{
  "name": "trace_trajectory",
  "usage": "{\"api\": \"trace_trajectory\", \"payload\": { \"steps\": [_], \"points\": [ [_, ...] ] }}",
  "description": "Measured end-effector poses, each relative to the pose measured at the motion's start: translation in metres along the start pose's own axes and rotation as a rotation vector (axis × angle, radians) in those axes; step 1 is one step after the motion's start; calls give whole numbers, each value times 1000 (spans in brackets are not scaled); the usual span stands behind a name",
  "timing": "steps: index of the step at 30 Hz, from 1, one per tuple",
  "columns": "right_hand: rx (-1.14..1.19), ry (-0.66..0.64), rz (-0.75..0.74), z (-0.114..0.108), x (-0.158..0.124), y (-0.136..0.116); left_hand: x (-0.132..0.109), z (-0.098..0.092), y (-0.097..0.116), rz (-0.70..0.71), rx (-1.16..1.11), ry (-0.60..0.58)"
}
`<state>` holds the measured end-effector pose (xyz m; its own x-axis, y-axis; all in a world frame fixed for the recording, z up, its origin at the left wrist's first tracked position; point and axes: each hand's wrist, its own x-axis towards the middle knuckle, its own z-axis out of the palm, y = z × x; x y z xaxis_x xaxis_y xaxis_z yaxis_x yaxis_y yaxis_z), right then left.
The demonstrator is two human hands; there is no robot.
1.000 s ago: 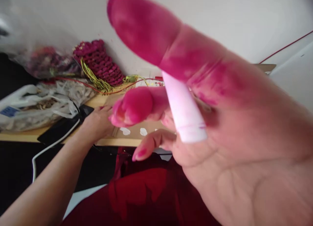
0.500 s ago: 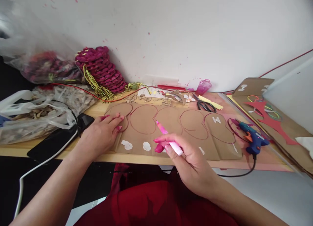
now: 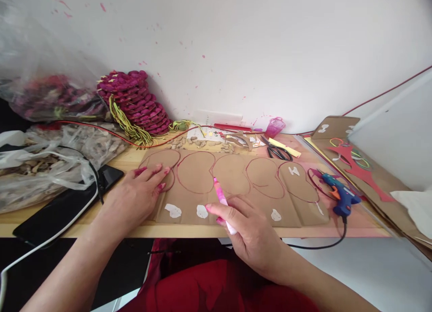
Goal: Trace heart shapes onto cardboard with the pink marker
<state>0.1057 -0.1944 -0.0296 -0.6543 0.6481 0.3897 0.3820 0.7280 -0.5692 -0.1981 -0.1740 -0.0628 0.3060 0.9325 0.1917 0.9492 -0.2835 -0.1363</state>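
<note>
Brown cardboard (image 3: 189, 202) lies along the bench's (image 3: 101, 230) front edge, the left hand (image 3: 135, 197) spread flat on its left end. The right hand (image 3: 251, 233) pinches a pink marker (image 3: 221, 198), tip on a drawn outline (image 3: 195, 191). Firm left-hand pressure should keep the sheet from sliding.

The lower end of the marker (image 3: 221, 198) was hidden in the right hand (image 3: 252, 234). The bag (image 3: 40, 166) was cut off at the left edge. The scraps (image 3: 202, 143) were too small to be identified.
</note>
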Motion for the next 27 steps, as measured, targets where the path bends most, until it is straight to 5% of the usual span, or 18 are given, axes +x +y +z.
{"api": "trace_trajectory", "payload": {
  "steps": [11,16,27],
  "points": [
    [-44,-68,49,10,2,6,-3,13,-9,13,-43,-1],
    [9,-72,113,12,-3,14,0,0,-1,16,-51,-45],
    [-17,46,135,-19,29,26,4,-9,22,-234,8,-12]
  ]
}}
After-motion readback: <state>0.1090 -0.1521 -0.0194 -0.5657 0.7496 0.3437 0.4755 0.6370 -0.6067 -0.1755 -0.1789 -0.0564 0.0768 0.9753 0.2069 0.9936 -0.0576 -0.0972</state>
